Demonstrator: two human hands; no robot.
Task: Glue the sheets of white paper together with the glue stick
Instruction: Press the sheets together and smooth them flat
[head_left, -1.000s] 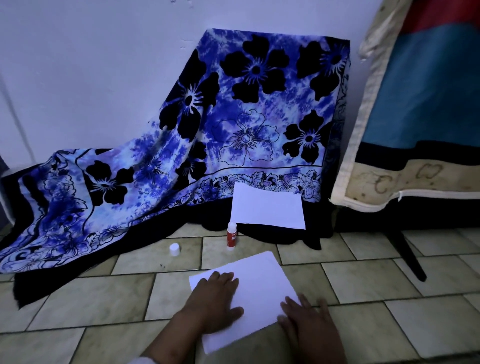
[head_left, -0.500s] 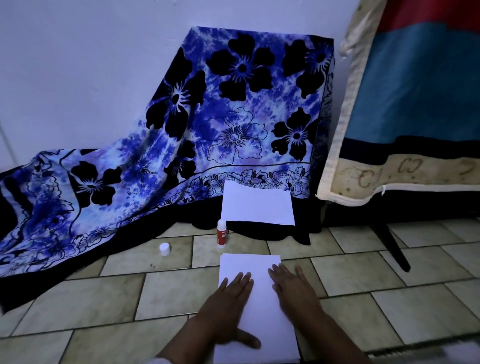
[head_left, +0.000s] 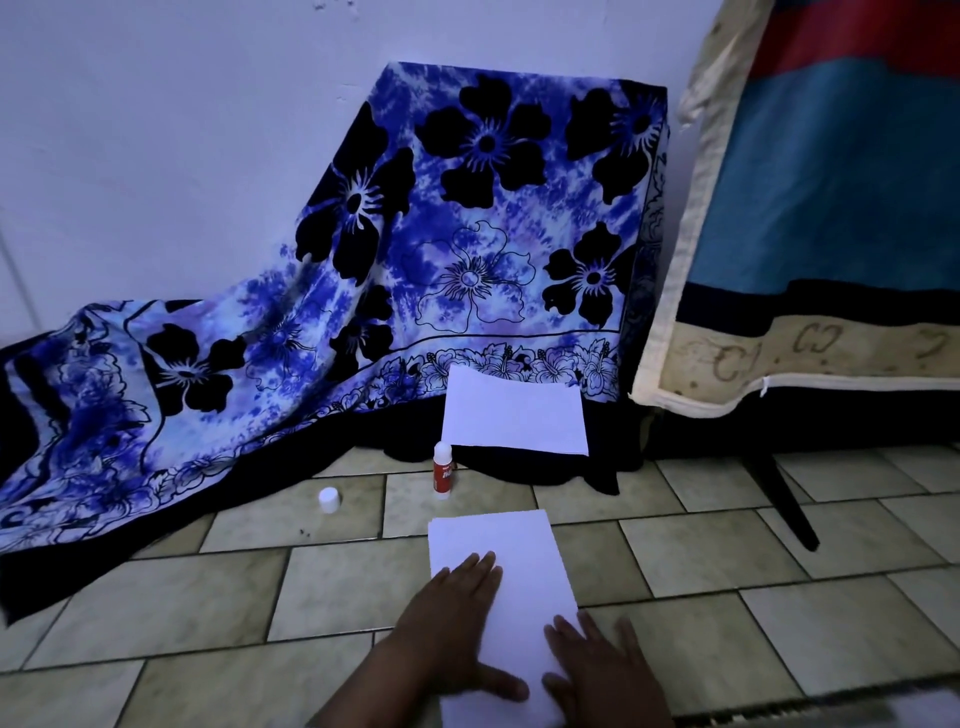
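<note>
A white paper sheet (head_left: 509, 561) lies on the tiled floor in front of me, long side pointing away. My left hand (head_left: 452, 629) presses flat on its left half, fingers straight and thumb spread. My right hand (head_left: 602, 670) lies flat on its lower right edge. Beyond the sheet stands an uncapped red glue stick (head_left: 442, 470), and its white cap (head_left: 329, 500) sits on the floor to the left. A second white sheet (head_left: 514, 413) leans on dark cloth behind the glue stick.
A blue flowered cloth (head_left: 415, 249) drapes over something against the white wall. At the right hangs a blue, red and cream cushion cover (head_left: 810, 208), with a dark furniture leg (head_left: 784, 499) slanting to the floor beneath it.
The sheet under my hands went from slanted to straight. My right hand slid back toward me, from the upper middle of the sheet to its lower right edge. The view shifted slightly.
</note>
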